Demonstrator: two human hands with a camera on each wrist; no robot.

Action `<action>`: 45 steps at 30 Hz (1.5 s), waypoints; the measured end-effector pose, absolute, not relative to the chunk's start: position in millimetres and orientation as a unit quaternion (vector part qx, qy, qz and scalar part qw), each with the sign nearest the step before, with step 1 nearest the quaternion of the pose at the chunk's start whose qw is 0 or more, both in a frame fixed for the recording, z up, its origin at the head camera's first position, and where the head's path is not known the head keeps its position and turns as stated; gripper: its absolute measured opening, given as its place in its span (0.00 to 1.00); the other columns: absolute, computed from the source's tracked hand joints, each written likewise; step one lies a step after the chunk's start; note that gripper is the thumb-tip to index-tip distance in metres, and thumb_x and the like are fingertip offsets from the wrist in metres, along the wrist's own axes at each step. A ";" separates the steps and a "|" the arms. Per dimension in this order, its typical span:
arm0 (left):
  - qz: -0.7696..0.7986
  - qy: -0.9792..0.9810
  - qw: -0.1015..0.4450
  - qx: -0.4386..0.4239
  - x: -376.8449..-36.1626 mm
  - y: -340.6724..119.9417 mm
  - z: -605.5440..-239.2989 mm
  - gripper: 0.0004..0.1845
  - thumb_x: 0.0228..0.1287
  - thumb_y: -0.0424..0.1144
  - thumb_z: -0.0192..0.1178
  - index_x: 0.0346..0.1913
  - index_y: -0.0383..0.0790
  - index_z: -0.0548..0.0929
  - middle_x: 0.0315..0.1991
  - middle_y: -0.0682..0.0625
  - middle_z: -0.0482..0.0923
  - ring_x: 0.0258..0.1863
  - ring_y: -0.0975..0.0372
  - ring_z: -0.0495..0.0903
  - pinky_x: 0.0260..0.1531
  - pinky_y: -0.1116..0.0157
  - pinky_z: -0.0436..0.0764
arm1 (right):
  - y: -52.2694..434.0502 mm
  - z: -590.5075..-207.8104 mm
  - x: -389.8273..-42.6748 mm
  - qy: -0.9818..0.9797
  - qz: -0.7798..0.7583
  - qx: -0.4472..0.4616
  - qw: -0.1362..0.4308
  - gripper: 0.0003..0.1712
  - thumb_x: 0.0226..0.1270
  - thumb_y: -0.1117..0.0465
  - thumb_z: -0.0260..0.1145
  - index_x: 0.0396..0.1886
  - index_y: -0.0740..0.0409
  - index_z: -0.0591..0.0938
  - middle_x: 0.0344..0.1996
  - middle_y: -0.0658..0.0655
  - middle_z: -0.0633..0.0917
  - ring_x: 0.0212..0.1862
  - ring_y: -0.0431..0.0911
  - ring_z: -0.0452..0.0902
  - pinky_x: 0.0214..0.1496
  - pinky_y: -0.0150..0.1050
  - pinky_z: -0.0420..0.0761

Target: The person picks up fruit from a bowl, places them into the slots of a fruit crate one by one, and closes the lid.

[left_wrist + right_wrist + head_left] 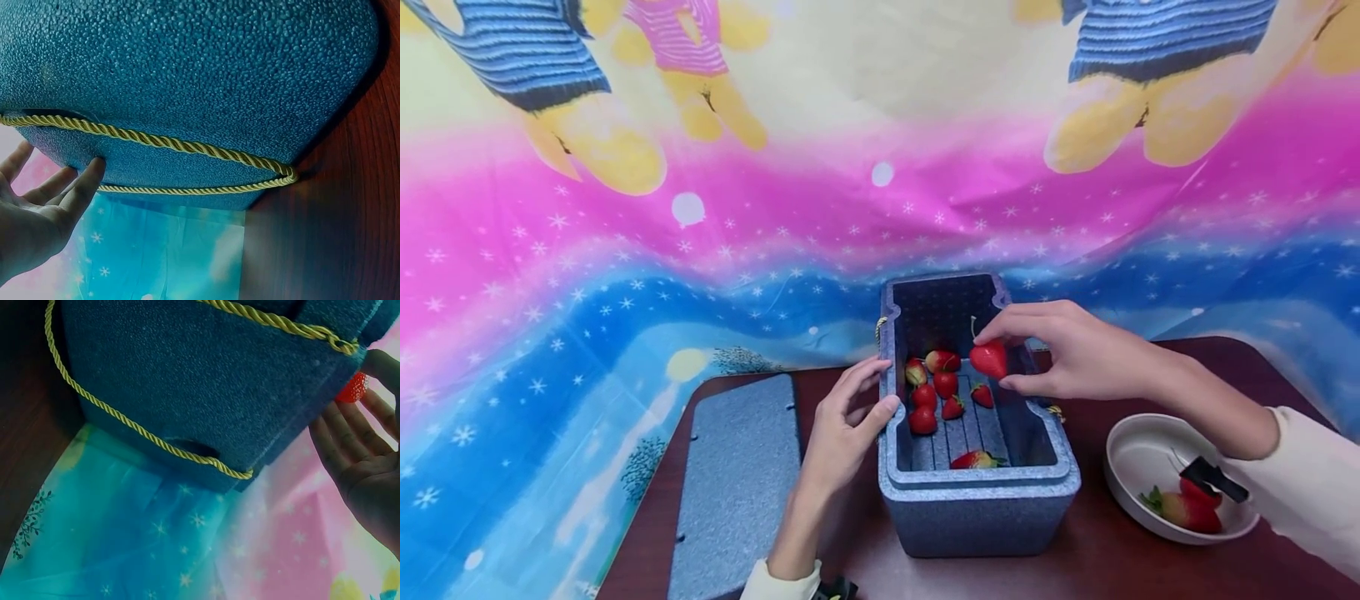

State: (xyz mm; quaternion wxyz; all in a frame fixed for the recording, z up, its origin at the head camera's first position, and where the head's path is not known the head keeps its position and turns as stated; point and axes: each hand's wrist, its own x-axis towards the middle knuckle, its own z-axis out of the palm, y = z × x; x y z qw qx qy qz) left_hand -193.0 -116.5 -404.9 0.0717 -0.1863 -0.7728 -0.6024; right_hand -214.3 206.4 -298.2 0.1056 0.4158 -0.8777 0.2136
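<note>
- Nearest me, toward the table's (1105,567) right edge, a white bowl (1138,454) holds strawberries at its near side; a dark strap on my right wrist partly covers one.
- At the table's left edge lies the blue foam lid (737,483), flat, well apart from the bowl.
- Between them stands the blue foam box (977,508), open, with a yellow cord handle (187,145) on its side.
- My left hand (842,429) rests on the box's left rim, fingers relaxed against the wall and thumb over the edge, gripping nothing.
- Loose strawberries (932,392) lie on the box's ribbed floor.
- My right hand (1067,350) pinches one strawberry (989,358) between thumb and fingertips, above the box's far right part.
</note>
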 end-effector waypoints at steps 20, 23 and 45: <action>-0.597 -0.781 0.068 -0.170 -191.6 -117.5 -404.6 0.23 0.76 0.45 0.68 0.71 0.60 0.81 0.76 0.54 0.74 0.73 0.54 0.78 0.64 0.45 0.84 | 174.0 -308.0 -247.6 -0.884 0.181 0.430 -0.004 0.27 0.61 0.59 0.83 0.60 0.52 0.86 0.55 0.50 0.89 0.57 0.46 0.88 0.60 0.55 0.89; -0.597 -0.781 0.067 -0.170 -191.6 -117.8 -405.0 0.23 0.76 0.45 0.68 0.71 0.60 0.81 0.76 0.55 0.74 0.74 0.54 0.78 0.64 0.46 0.85 | 170.9 -310.1 -252.6 -0.885 0.183 0.427 -0.019 0.27 0.60 0.60 0.83 0.60 0.49 0.87 0.55 0.48 0.89 0.57 0.45 0.88 0.62 0.56 0.88; -0.609 -0.767 0.071 -0.190 -192.1 -115.1 -404.0 0.23 0.76 0.42 0.67 0.71 0.53 0.81 0.78 0.49 0.72 0.73 0.51 0.78 0.63 0.47 0.86 | 164.9 -315.6 -254.8 -0.896 0.147 0.415 -0.065 0.23 0.61 0.61 0.82 0.56 0.45 0.89 0.52 0.43 0.90 0.54 0.39 0.87 0.57 0.47 0.89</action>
